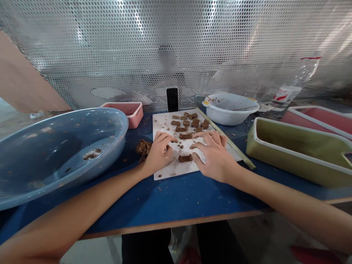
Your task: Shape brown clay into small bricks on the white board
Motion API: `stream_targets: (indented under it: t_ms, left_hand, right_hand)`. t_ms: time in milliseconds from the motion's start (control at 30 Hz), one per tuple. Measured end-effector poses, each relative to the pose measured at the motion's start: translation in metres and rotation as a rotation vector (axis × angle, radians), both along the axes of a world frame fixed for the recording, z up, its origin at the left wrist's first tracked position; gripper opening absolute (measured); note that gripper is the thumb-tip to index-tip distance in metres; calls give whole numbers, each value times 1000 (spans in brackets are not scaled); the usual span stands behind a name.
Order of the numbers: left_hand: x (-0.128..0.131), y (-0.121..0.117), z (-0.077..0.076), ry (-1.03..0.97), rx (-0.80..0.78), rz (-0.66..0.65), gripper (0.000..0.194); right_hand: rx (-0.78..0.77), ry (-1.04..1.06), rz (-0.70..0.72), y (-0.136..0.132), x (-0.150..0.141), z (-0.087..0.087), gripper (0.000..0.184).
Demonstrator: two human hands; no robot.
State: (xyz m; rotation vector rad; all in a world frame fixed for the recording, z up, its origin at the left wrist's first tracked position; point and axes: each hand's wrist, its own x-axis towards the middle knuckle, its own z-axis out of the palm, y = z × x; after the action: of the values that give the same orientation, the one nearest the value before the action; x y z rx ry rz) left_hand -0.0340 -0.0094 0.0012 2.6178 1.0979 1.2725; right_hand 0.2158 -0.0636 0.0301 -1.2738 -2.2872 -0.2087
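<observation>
A white board (pixel 176 170) lies on the blue table, with several brown, clay-like pieces on it. My left hand (pixel 161 153) is over the board's left edge, its fingers bent and thumb apart, nothing visible in it. My right hand (pixel 213 154) hovers at the right side with fingers spread. Its index fingertip is close to a brown bar (pixel 186 136), while the thumb is beside a nearer brown bar (pixel 185 158); whether either touches, I cannot tell. Small crumbs lie between the hands. Farther back sits a cluster of brown pieces (pixel 194 122). A crumbly brown lump (pixel 143 147) rests left of the board.
A large blue basin (pixel 121 135) stands left, with a pink container (pixel 136 116) behind it. A stick (pixel 228 139) runs along the board's right edge. Right are a white basin (pixel 229 115), a green container (pixel 288 161) and a plastic bottle (pixel 288 91). A phone (pixel 172 99) stands behind.
</observation>
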Motion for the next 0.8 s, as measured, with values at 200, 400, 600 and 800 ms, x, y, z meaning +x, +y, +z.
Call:
stream_targets:
  t_ms: [200,400,600,800]
  left_hand:
    - [0,0,0,11,-20,17,38]
    - [1,0,-1,-3,-24,5,38]
    - [2,0,0,5,-43,11,37]
    - [4,-1,0,-4,-48,10,38]
  right_hand:
    - [-175,-80,112,5,-1,-11,27]
    - [-246,-93,125,10,-3,-19,26]
    - [-306,-61,119,18,-4,-19,24]
    - [-326,-24,121,21,-5,-21,21]
